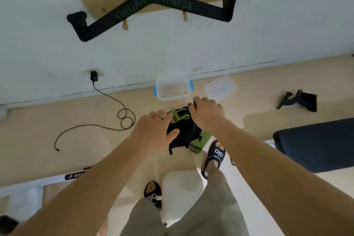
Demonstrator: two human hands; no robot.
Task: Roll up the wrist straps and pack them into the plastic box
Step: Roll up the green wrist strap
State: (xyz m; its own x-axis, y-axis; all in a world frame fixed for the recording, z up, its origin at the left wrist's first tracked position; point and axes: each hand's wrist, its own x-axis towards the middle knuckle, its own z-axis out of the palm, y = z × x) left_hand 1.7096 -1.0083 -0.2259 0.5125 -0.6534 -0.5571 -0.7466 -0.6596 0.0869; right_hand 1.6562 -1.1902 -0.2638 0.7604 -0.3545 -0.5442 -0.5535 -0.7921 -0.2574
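A black and green wrist strap (183, 128) hangs bunched between my two hands above the floor. My left hand (153, 130) holds its left side, fingers over the top and thumb pressed on the black fabric. My right hand (207, 113) grips the strap's upper right end with curled fingers. Just beyond my hands, the open clear plastic box (173, 88) with blue clips sits on the floor against the wall. Its clear lid (220, 87) lies on the floor to the right. Another black strap (298, 100) lies on the floor at the far right.
A black charger and cable (115, 113) trail across the floor on the left. A black pull handle (151, 5) hangs on a wooden pegboard on the wall. A dark bench (314, 143) stands at right. My sandalled feet (214, 157) stand below the strap.
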